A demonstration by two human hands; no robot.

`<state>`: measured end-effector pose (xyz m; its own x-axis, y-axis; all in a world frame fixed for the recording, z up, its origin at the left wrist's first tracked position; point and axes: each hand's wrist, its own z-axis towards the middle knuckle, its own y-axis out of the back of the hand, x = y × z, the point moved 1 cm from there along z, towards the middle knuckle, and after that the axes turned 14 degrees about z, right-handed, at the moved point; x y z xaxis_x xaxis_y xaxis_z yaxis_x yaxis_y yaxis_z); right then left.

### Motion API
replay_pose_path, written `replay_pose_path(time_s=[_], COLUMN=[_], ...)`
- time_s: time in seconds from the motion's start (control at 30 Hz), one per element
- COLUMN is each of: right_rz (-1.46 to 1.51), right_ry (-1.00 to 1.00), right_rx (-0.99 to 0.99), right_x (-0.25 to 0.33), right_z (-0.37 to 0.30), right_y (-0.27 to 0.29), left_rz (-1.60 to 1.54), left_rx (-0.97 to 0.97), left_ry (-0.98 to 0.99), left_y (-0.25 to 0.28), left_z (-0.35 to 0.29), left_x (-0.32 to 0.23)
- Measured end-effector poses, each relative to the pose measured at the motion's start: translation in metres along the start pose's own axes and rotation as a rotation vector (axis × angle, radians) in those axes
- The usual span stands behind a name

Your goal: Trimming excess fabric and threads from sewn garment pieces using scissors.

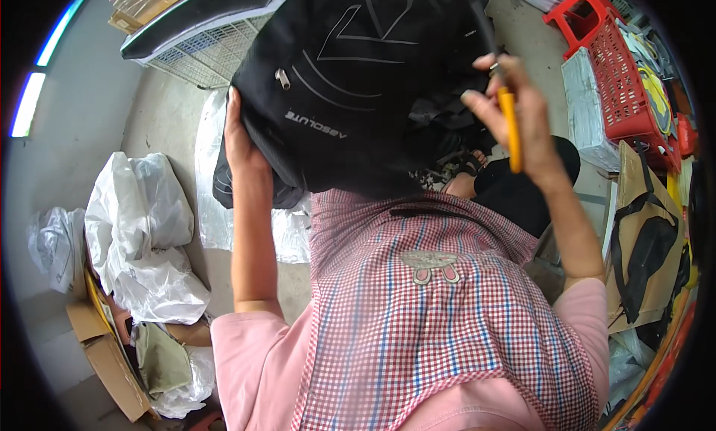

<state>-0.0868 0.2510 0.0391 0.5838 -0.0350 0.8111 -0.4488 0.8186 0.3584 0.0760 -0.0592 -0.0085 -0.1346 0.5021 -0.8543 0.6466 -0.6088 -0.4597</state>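
A black backpack [350, 125] with grey line patterns and a silver zipper pull lies across my lap and reaches up to the top of the view. Its left edge is gripped by my left hand [245, 144], thumb on the front and the other fingers mostly hidden behind the cloth. To the right of the bag, my right hand [526, 114] is raised and blurred by motion. Closed in its fingers is a slim tool with a yellow-orange handle [509, 129]; the dark tip points up and is too blurred to name.
White plastic bags [142, 215] and cardboard boxes [112, 371] sit at the left. A wire basket [205, 54] stands at the upper left. Along the right are a red plastic crate [626, 80] with odds and ends, and a cardboard sheet [645, 237] with black straps.
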Motion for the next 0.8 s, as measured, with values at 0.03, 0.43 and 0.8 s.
replay_pose_path(time_s=[0.03, 0.43, 0.8], right_rz=[0.160, 0.438, 0.527], right_ry=[-0.256, -0.564, -0.390], right_rx=[0.074, 0.173, 0.107], right_x=[-0.015, -0.051, -0.042], right_z=[-0.015, -0.071, -0.055], right_y=[-0.011, -0.064, -0.049], left_rz=[-0.059, 0.108, 1.236], left_rx=[-0.112, -0.261, -0.270], left_ry=[0.002, -0.110, -0.065], left_y=[0.004, 0.048, 0.052], left_z=[-0.008, -0.042, -0.075], left_x=[0.010, 0.065, 0.032])
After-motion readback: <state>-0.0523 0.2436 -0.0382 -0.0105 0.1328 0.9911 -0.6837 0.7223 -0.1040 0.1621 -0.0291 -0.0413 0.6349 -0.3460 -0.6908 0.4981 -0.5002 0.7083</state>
